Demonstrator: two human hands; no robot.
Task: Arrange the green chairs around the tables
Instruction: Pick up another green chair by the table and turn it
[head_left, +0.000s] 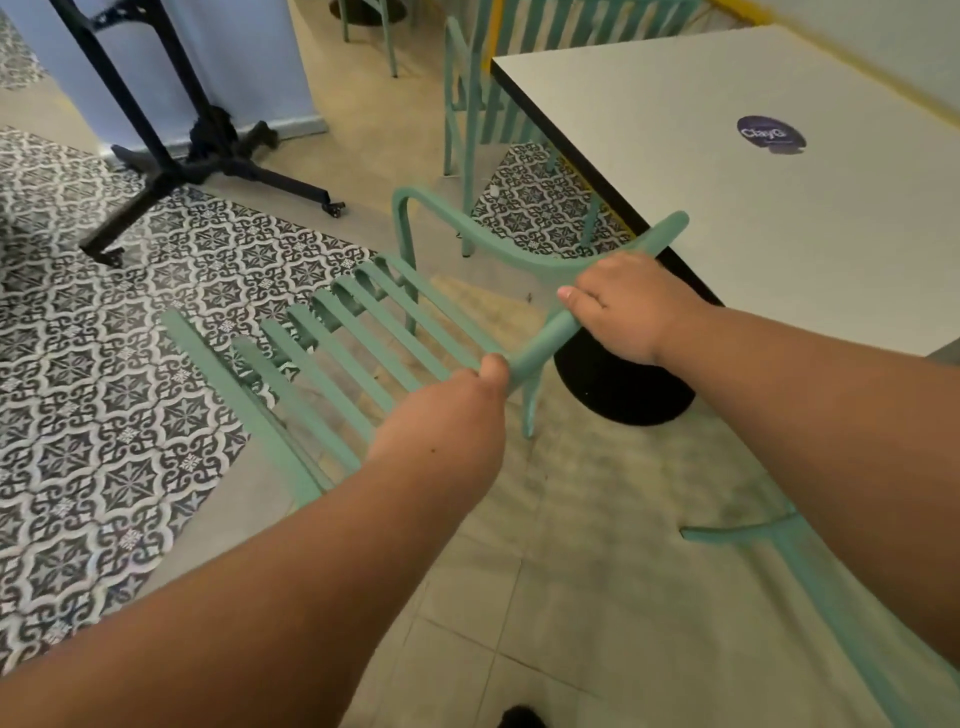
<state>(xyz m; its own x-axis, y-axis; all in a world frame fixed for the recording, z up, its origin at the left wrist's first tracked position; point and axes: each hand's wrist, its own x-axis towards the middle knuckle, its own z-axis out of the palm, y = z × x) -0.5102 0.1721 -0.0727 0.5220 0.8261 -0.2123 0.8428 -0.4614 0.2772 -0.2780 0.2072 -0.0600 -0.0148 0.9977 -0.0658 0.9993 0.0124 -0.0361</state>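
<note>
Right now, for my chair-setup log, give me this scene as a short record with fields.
held item: green chair, gripped at its top rail
left hand: curled round the rail, farther from the table
right hand: grips the same rail, nearer the table
white table: right of the held chair, with a purple sticker on top
other chairs: second green chair at the table's far side; part of a third chair at lower right
floor: black stand at upper left
</note>
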